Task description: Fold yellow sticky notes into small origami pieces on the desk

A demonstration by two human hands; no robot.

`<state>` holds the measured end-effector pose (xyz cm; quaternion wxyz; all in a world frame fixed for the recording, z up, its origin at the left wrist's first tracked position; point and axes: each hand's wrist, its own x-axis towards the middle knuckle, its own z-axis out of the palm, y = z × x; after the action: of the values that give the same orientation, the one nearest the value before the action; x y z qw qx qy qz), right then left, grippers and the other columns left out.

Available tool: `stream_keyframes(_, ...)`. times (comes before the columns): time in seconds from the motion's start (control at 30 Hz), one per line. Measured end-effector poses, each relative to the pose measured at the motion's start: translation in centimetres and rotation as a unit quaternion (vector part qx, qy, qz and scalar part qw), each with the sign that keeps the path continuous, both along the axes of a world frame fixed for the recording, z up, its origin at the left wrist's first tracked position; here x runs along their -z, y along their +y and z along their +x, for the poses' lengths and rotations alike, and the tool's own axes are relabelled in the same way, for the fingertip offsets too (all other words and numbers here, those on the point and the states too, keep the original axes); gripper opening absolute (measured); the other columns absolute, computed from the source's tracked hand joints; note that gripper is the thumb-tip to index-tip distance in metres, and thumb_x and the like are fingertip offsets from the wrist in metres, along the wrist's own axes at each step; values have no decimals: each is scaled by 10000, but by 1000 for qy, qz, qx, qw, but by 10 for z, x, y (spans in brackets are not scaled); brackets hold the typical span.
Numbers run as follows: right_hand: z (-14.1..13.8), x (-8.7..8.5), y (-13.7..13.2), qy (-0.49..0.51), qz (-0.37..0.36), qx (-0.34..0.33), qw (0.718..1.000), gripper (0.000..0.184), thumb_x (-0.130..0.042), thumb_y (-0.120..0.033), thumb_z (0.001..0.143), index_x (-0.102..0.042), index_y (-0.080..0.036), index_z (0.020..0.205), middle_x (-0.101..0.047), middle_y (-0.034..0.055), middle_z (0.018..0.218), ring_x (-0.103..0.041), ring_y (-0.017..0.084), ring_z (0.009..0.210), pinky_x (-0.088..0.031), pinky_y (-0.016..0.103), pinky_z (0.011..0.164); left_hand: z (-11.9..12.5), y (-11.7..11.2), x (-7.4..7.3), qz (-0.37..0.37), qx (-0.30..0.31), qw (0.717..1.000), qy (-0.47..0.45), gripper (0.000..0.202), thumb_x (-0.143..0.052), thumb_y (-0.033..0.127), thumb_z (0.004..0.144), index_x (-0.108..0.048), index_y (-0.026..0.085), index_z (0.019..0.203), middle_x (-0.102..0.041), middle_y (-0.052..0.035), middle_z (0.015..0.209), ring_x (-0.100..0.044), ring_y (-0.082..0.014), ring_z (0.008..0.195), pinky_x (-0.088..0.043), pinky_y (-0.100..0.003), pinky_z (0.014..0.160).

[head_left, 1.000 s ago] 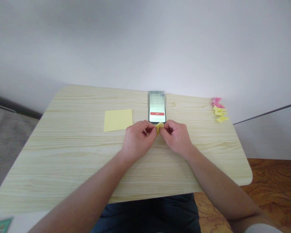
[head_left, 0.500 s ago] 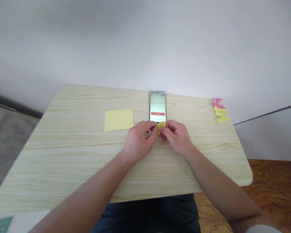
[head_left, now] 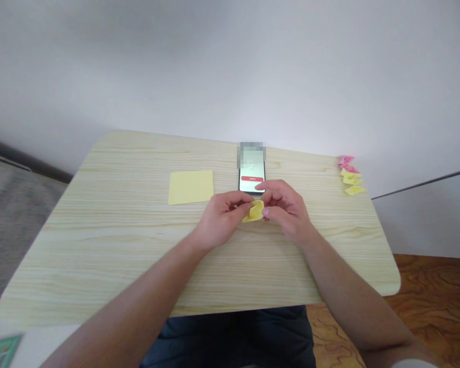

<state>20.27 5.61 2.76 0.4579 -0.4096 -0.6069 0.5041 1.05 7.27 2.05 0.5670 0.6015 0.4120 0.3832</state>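
from where i watch, the left hand (head_left: 222, 217) has a small folded yellow paper (head_left: 256, 210) pinched between its thumb and fingers. the right hand (head_left: 291, 207) is half spread: its thumb tip is at the paper's right edge, its index finger reaches forward away from the thumb, and the other fingers curl in behind. i cannot tell whether the right hand is gripping the paper or only resting against it.

the folded paper looks bright yellow and creased, with a hollow, cupped face turned up toward me, a rounded right edge, and a narrower end pointing down toward the left. its finer folds are too small for me to make out. it sits between the two hands, the left thumb overlapping its left part and the right thumb close against the other side. it is just on the near side of the phone (head_left: 252, 186), above the pale wood-grained table (head_left: 111, 245).

the phone's lit screen shows a red bar, and its upper part is pixelated. the right index fingertip overlaps the lower screen in my view; i cannot tell if it touches.

near the left hand, a flat yellow sheet (head_left: 190, 187) lies on the table. well apart on the right, by the table's edge, pink folded paper (head_left: 345, 162) lies just beyond some yellow folded pieces (head_left: 351, 178). behind it all i see a pale wall (head_left: 214, 66).
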Motion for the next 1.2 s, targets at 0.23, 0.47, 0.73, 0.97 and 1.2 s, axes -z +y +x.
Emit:
stream_keyframes(0.23,3,-4,-2,-80,42,-19,996,181,-679,-235,841,-744,-232,1010,-692,24,878,-582,156,731,-476,306,671,-3,4,3,-26,18,999,-39,166,-678,293,866,-791,195,937,-762,-40,882,-673,-183,797,-518,-290,714)
stream_keyframes(0.47,-3,3,1,-32,-19,40,999,223,-723,-338,865,-685,-229,1055,-587,-29,685,-564,127,594,-457,272,558,-2,0,-1,59,-94,993,-31,255,-683,391,893,-753,224,1073,-737,-68,1045,-657,-180,876,-536,-250,644)
stream_keyframes(0.73,-2,4,7,8,-57,69,996,259,-726,-412,865,-648,-215,1014,-612,-38,655,-599,130,585,-525,285,590,-2,-4,-2,87,-75,993,28,312,-773,300,796,-661,225,1078,-694,-57,1057,-684,-166,842,-565,-248,639)
stream_keyframes(0.97,-2,4,7,18,-43,60,997,247,-728,-413,872,-630,-227,1001,-650,-15,749,-637,146,689,-553,305,666,-1,-1,3,100,-84,991,17,213,-750,345,843,-650,205,968,-655,-32,902,-640,-153,825,-550,-219,612)
stream_keyframes(1.2,-1,5,5,-50,-25,68,996,281,-751,-461,847,-624,-242,971,-657,5,788,-631,168,716,-512,309,630,-2,-2,2,130,-69,989,28,171,-705,351,888,-676,214,986,-679,-47,971,-652,-159,856,-572,-239,674)
